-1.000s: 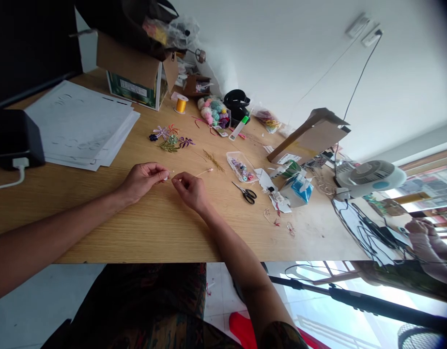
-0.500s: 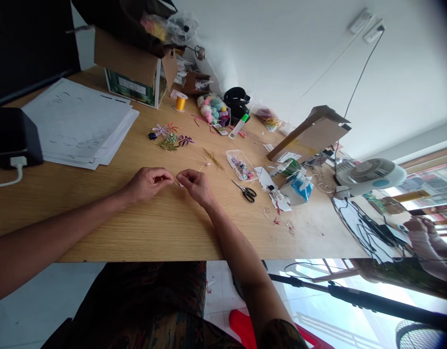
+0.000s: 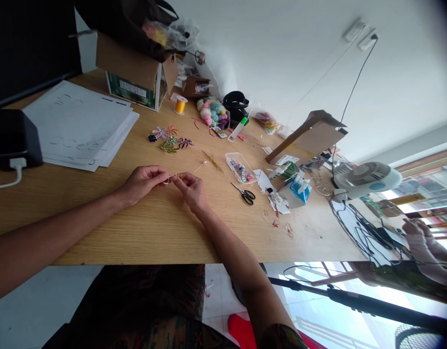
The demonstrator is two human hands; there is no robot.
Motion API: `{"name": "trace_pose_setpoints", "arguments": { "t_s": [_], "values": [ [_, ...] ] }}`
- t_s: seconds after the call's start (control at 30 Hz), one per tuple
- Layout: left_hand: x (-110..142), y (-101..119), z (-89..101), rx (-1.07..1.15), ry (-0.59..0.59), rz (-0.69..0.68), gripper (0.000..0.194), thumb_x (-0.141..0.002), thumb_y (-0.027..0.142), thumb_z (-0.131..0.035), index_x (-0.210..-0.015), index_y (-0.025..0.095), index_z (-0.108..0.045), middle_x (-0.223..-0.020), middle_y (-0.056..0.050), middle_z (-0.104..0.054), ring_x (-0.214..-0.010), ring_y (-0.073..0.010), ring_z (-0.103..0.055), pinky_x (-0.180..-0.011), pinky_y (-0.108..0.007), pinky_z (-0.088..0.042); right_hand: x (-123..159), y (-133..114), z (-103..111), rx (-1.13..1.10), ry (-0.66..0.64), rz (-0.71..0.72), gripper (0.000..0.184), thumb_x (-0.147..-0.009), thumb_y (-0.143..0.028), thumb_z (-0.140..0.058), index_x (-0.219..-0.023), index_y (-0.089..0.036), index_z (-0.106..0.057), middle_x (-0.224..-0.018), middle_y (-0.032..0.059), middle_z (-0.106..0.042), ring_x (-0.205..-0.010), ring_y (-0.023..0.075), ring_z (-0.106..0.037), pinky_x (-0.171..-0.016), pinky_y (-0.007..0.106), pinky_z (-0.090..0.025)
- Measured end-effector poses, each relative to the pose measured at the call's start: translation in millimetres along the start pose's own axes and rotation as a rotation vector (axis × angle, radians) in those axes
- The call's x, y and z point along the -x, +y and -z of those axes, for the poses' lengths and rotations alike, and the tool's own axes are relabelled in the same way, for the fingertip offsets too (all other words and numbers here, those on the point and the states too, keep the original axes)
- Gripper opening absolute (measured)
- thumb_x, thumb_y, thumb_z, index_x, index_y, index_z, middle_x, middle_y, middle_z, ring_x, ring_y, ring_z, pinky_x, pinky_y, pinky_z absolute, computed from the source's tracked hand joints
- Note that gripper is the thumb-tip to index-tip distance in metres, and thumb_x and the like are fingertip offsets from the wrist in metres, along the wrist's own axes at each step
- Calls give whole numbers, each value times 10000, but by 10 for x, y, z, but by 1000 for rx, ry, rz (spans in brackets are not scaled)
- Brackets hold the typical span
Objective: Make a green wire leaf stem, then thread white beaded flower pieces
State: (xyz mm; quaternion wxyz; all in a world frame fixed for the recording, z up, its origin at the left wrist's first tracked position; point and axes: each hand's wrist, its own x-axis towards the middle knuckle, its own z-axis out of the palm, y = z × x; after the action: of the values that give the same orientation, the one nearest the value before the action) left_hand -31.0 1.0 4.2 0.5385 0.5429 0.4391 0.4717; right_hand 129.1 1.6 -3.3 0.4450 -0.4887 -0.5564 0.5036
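Both hands meet over the wooden table (image 3: 161,228). My left hand (image 3: 145,180) pinches one end of a thin beaded wire (image 3: 199,167), its fingers closed. My right hand (image 3: 189,186) pinches the same wire close beside it, fingers curled. The wire runs on to the right past my right hand, with a small pale bead near its end. Just beyond the hands lie small beaded flowers (image 3: 168,138) in purple, pink and green.
A stack of white papers (image 3: 78,126) and a black device (image 3: 12,138) lie at left. A cardboard box (image 3: 134,72), orange spool (image 3: 179,104), bead box (image 3: 239,168), scissors (image 3: 245,194) and a fan (image 3: 368,177) stand around. Another person's hands (image 3: 419,240) show at far right.
My hands stayed pinched together on the wire, shifting slightly down and back up. The wire's free end has swung a little towards the far side.
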Motion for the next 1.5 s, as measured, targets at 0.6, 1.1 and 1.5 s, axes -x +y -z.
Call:
{"name": "trace_pose_setpoints", "arguments": {
  "t_s": [0.6,1.1,1.5],
  "values": [
    [17,18,23,351,-181,224,197,-780,292,-719,-874,138,-639,-742,-21,-657,-677,-119,-560,-577,-253,-395,17,2,-20,-197,80,-56,399,-623,-530,-736,-765,-172,-631,-514,-82,-403,-456,48,-269,-452,225,-189],
    [12,1,20,276,-133,130,264,-750,389,-745,-791,141,-665,-788,-29,-696,-756,-148,-603,-785,-318,-467,44,-7,-60,-327,106,-82,322,-625,-452,-777,-750,-181,-654,-509,-58,-451,-449,63,-294,-436,234,-191],
    [-37,-53,29,-219,31,-133,257,-706,440,-724,-775,193,-723,-766,-29,-709,-722,-178,-609,-699,-294,-455,51,-16,-106,-440,114,-190,400,-567,-476,-792,-768,-182,-609,-512,-99,-408,-429,43,-314,-439,215,-245]
  ]
}}
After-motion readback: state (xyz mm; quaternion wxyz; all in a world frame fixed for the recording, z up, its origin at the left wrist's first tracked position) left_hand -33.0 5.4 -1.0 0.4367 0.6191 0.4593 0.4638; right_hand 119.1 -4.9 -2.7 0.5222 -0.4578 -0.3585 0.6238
